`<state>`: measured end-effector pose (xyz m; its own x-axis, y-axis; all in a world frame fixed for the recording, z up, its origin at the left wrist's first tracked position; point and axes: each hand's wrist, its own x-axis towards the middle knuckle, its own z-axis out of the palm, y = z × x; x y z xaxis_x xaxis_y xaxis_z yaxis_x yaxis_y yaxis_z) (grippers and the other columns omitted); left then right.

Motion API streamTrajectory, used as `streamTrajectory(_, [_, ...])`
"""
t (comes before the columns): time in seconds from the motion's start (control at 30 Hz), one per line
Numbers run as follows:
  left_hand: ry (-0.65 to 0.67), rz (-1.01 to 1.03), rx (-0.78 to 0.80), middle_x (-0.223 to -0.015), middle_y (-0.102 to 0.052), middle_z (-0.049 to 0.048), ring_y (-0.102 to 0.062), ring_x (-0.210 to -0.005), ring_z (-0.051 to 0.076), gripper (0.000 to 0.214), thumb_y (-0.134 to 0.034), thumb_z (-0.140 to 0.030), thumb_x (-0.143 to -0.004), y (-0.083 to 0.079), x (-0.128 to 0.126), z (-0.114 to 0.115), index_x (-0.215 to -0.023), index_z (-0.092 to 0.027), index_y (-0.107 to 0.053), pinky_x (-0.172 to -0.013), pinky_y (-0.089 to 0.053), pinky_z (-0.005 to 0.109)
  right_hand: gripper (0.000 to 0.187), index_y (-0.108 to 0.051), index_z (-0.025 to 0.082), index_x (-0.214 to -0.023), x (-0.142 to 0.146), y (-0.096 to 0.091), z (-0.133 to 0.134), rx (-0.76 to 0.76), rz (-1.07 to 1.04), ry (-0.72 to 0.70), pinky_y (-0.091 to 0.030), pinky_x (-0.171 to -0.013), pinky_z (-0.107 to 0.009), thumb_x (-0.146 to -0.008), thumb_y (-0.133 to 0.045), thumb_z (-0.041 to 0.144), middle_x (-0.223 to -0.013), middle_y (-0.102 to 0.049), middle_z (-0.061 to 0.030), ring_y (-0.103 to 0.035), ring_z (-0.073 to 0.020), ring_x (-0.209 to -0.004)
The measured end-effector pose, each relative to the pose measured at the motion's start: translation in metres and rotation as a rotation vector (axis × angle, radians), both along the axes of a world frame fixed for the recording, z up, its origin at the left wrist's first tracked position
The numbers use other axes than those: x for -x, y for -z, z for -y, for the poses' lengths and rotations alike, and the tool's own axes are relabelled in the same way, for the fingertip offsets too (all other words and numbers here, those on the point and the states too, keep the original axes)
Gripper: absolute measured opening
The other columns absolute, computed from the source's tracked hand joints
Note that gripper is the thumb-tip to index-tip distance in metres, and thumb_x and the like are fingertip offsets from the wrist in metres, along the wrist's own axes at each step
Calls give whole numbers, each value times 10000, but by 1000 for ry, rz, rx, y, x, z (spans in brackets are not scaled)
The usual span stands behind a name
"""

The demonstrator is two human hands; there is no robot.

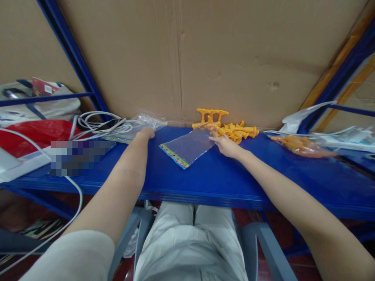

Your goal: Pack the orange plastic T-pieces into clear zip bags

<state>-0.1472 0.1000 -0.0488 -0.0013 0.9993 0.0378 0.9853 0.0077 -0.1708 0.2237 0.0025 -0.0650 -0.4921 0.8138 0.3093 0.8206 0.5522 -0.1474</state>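
Plastic, clear, with a bright patterned strip along its near edge: our bag [187,147] lies midway along the bench [205,183], its far corner pinched by our right hand [225,145]. Our left hand [145,134] rests on more bags [140,121] near the back edge; we cannot tell its grip.

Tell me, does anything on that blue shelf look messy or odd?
The white cables tangle at the left, with one strand drooping over the front edge of the blue shelf. The orange plastic pieces lie jumbled against the cardboard, and the clear bag pinched by the right hand sits askew.
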Motion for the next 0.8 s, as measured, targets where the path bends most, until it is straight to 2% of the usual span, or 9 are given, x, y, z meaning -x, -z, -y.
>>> streamTrajectory(0.1, [-153, 42, -17, -1380, -553, 275, -565, -1262, 341, 621, -224, -371, -984, -2, -4, 7, -1392, -5, -517, -1000, -472, 417, 465, -585, 196, -1380, 2, -2, 3, -31, 15, 28, -210, -1165, -640, -970, -373, 129, -1335, -631, -131, -571, -279, -1280])
streamTrajectory(0.17, [-184, 73, -48, -1447, -494, 261, -521, -1313, 334, 647, -200, -417, -991, -6, -10, 12, -1428, -28, -477, -1037, -438, 423, 433, -594, 202, -1368, 4, -4, 5, -64, 31, 57, -203, -1156, -656, -987, -389, 181, -1316, -644, -126, -594, -293, -1251])
streamTrajectory(0.23, [-158, 87, -92, -1472, -476, 242, -496, -1337, 325, 630, -207, -407, -993, -14, -21, 15, -1431, -43, -474, -1059, -414, 414, 415, -611, 198, -1349, 5, -7, 8, -90, 51, 82, -237, -1153, -626, -999, -389, 218, -1304, -651, -126, -612, -295, -1226])
streamTrajectory(0.37, [71, 10, -168, -1384, -585, 190, -541, -1287, 287, 552, -283, -346, -977, -38, -53, 18, -1387, -75, -534, -1032, -418, 340, 410, -651, 159, -1302, 8, -9, 12, -118, 97, 120, -317, -1145, -508, -1008, -385, 259, -1249, -683, -150, -648, -283, -1167])
streamTrajectory(0.53, [422, -55, -108, -1232, -697, 64, -629, -1148, 231, 482, -331, -405, -963, -64, -109, 43, -1267, -221, -657, -941, -449, 291, 420, -680, 117, -1249, 14, -8, 15, -213, 113, 148, -270, -1169, -514, -996, -369, 243, -1153, -724, -160, -655, -288, -1135])
streamTrajectory(0.63, [607, -57, -52, -1146, -727, 56, -649, -1084, 227, 534, -337, -550, -960, -65, -141, 73, -1223, -235, -679, -914, -451, 298, 432, -688, 99, -1226, 18, -8, 17, -252, 75, 212, -323, -1145, -496, -984, -349, 213, -1137, -725, -173, -660, -293, -1116])
streamTrajectory(0.73, [644, -124, -67, -1095, -740, 84, -661, -1060, 268, 606, -323, -644, -941, -57, -164, 103, -1141, -230, -718, -897, -463, 345, 435, -682, 113, -1241, 20, -10, 21, -211, 42, 263, -465, -1028, -437, -975, -352, 209, -1172, -714, -172, -666, -296, -1108])
streamTrajectory(0.8, [686, -200, -67, -1095, -738, 130, -657, -1068, 304, 570, -441, -641, -904, -48, -172, 118, -1125, -199, -725, -883, -470, 365, 433, -667, 127, -1272, 22, -12, 23, -167, 26, 267, -514, -963, -403, -974, -364, 212, -1199, -705, -166, -666, -295, -1118])
